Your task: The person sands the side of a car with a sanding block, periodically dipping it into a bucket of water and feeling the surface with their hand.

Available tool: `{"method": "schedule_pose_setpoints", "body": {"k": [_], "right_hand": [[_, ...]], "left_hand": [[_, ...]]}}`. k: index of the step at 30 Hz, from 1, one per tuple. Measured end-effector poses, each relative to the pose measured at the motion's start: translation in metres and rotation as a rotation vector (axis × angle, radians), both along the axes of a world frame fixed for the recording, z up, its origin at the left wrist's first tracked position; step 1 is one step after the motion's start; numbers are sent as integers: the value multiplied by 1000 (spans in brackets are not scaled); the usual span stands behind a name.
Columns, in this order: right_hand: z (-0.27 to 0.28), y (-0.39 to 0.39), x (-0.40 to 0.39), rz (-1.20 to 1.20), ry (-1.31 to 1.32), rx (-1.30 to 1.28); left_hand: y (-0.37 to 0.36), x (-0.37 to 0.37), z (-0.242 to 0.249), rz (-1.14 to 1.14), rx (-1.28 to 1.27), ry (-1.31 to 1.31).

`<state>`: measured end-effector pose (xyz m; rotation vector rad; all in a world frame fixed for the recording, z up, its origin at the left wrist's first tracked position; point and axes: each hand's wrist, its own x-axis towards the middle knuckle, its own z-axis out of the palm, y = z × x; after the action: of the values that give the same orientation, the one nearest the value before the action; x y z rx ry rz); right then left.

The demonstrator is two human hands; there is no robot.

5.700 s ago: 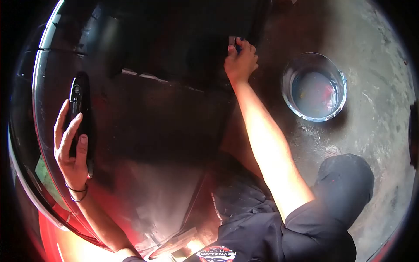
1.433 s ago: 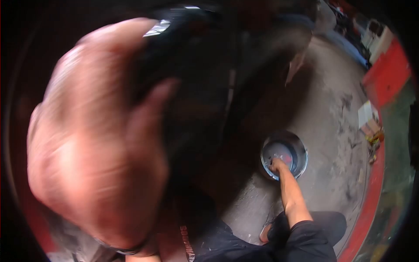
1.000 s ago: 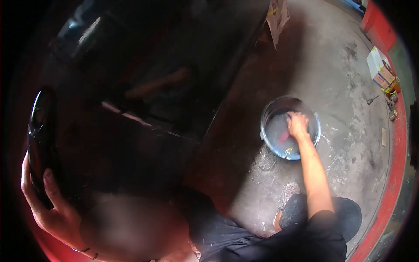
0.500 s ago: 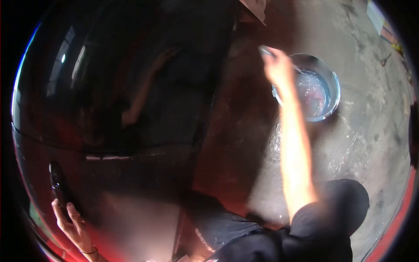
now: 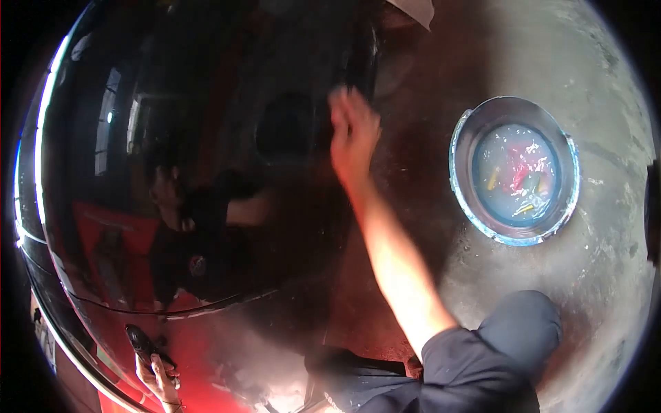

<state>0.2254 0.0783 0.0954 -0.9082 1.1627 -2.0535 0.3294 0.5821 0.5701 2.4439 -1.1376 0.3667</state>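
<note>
My left hand [image 5: 158,380] is at the lower left, its fingers closed around the lower end of a glossy black car door handle [image 5: 140,342]. The handle stands out from a shiny dark car panel [image 5: 227,165], which mirrors me and my arm. My right hand [image 5: 354,131] is at the panel's right edge, smeared by motion. Whether it touches the panel, or holds anything, I cannot make out. To its right on the floor stands a bucket [image 5: 573,199] of cloudy water, with pink and yellow pieces [image 5: 520,172] in it.
The concrete floor [image 5: 606,275] looks wet in places around the bucket. A pale sheet-like piece [image 5: 416,10] juts in at the top. My bent knee [image 5: 523,327] is below the bucket.
My right hand has moved left from beside the bucket to the panel's edge; the greyish object at its fingertips no longer shows clearly. The view has shifted, bringing the whole bucket into sight.
</note>
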Motion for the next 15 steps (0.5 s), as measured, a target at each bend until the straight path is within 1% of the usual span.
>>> {"method": "schedule_pose_setpoints", "body": {"k": [1,2,4,5,6,7,8,9,11,12,13,14,15], "right_hand": [[1,-37,-8,-1,-9,-18],[1,-51,-11,9,-14,28],[11,-72,-16,18,-29,89],[11,-46,-10,50,-71,94],[7,-14,1,71,-115,41],[9,33,6,86,-67,67],[12,60,6,96,-23,95],[11,53,5,72,-18,114],[4,39,11,54,-8,165],[-2,20,6,126,-57,277],[-4,-17,-5,182,-107,386],[-7,-36,-12,225,-161,492],[-11,-30,-10,214,-186,415]], "left_hand": [[4,0,3,38,13,8],[7,-1,8,75,26,14],[9,-1,8,69,-9,1],[7,-4,7,72,-8,15],[5,-7,5,75,-6,31],[-1,-15,0,72,-24,-1],[-10,-26,-8,63,-41,-36],[-16,-30,-11,52,-56,-74],[-1,-6,-2,62,-67,-46],[13,-3,1,84,-67,-26],[5,-13,2,90,-38,48],[10,-7,3,84,-38,10],[19,1,3,76,-40,-27]]}}
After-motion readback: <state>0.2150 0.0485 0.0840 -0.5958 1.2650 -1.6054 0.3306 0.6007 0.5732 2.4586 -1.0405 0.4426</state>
